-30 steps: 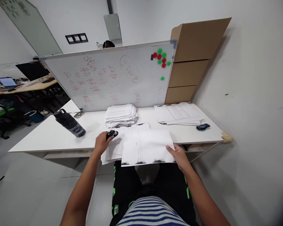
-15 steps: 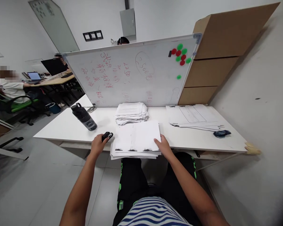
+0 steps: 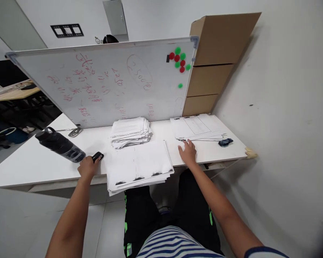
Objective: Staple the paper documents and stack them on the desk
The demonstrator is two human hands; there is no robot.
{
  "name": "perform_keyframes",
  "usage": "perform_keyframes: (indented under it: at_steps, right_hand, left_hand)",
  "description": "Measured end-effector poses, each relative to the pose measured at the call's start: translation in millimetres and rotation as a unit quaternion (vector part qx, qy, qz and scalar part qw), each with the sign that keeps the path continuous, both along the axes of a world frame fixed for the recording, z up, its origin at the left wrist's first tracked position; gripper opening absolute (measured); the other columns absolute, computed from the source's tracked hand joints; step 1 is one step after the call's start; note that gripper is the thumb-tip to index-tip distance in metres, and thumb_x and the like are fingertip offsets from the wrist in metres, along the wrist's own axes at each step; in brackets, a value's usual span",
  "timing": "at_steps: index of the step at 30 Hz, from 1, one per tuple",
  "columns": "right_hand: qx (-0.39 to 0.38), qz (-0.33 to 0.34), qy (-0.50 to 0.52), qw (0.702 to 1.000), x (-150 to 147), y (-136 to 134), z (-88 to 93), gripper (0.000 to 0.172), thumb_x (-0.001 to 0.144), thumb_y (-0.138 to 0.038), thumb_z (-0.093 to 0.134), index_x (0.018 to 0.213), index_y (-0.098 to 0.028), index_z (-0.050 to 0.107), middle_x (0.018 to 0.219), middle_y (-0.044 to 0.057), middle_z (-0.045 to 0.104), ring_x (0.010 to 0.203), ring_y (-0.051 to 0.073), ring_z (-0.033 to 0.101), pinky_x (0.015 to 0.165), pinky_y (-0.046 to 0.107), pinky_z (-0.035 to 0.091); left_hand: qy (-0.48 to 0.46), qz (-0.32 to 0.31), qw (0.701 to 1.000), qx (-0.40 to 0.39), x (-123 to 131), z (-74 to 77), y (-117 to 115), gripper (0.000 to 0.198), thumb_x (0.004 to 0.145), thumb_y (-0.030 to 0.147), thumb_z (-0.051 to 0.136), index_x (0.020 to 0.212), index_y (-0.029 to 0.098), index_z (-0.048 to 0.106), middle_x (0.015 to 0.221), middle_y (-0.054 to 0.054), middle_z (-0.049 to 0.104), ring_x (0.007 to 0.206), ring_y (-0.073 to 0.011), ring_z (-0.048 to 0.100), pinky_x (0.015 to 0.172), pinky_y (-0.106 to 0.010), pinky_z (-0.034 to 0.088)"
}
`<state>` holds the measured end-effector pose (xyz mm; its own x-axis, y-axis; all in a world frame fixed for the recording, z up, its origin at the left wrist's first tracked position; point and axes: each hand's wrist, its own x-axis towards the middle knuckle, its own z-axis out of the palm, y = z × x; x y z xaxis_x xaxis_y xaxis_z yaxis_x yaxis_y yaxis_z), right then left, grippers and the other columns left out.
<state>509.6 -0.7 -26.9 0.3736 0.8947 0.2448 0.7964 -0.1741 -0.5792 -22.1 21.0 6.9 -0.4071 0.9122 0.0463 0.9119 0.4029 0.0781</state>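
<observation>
Gripping a small black tool (image 3: 98, 156), the left hand (image 3: 87, 167) is closed on the bench (image 3: 48, 173) just beside the base of a dark bottle (image 3: 60, 144). The right hand (image 3: 188, 152) is unclosed, palm down, fingers loosely spread at the near edge of the right-hand papers (image 3: 199, 126); whether the fingertips touch them I cannot tell. Between the hands lies the near paper stack (image 3: 140, 161), its front edge overhanging the bench, with a black-smudged sheet on top. Behind it sits a thicker rear stack (image 3: 130, 130), in front of the whiteboard (image 3: 97, 79). The bottle's contents cannot be made out, nor the insides of the piled cardboard boxes (image 3: 216, 79) or the blue bin (image 3: 16, 135) on the floor. Half a second ago the right hand was holding the right edge of the smudged sheet; it has since let go and moved right, while the left hand has drawn away from the stack, nearer the bottle.
</observation>
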Motion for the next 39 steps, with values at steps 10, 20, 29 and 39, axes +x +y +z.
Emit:
perform_keyframes:
  at_steps: [10,20,29,39]
  right_hand:
    - [-0.069,-0.033,-0.016,0.997,60.7,73.4,-13.5,0.056,0.095,-0.053,0.043,0.139,-0.019,0.055,0.16,0.015,0.034,0.149,0.037,0.018,0.113,0.07,0.003]
    - [-0.069,-0.066,-0.051,0.994,56.1,74.7,-16.1,0.05,0.098,-0.048,0.033,0.132,-0.025,0.061,0.156,0.011,0.042,0.145,0.036,0.025,0.11,0.075,0.005]
    - [-0.032,-0.073,-0.045,0.996,54.3,72.6,-14.9,0.045,0.098,-0.042,0.036,0.124,-0.025,0.068,0.151,0.012,0.049,0.143,0.036,0.029,0.108,0.077,0.006]
    - [-0.016,-0.077,-0.042,0.996,55.5,71.9,-15.3,0.043,0.097,-0.032,0.033,0.111,-0.022,0.072,0.143,0.012,0.056,0.139,0.034,0.036,0.107,0.078,0.009]
  left_hand:
    - [0.052,0.001,0.999,0.015,2.3,-3.2,3.5,0.057,0.092,0.058,0.033,0.114,0.011,0.057,0.123,-0.025,0.059,0.117,-0.042,0.054,0.084,-0.051,0.049]
    - [0.03,0.017,0.999,-0.003,0.3,-4.8,10.4,0.063,0.092,0.059,0.033,0.121,0.008,0.056,0.129,-0.027,0.055,0.121,-0.0432,0.051,0.09,-0.055,0.048]
    - [0.018,0.029,0.999,-0.006,3.1,-3.0,10.5,0.064,0.092,0.06,0.035,0.124,0.008,0.055,0.131,-0.026,0.054,0.123,-0.0433,0.05,0.092,-0.056,0.047]
    - [0.017,0.028,0.999,0.007,4.6,-3.9,8.1,0.062,0.092,0.058,0.035,0.123,0.009,0.055,0.129,-0.026,0.055,0.123,-0.043,0.05,0.092,-0.056,0.046]
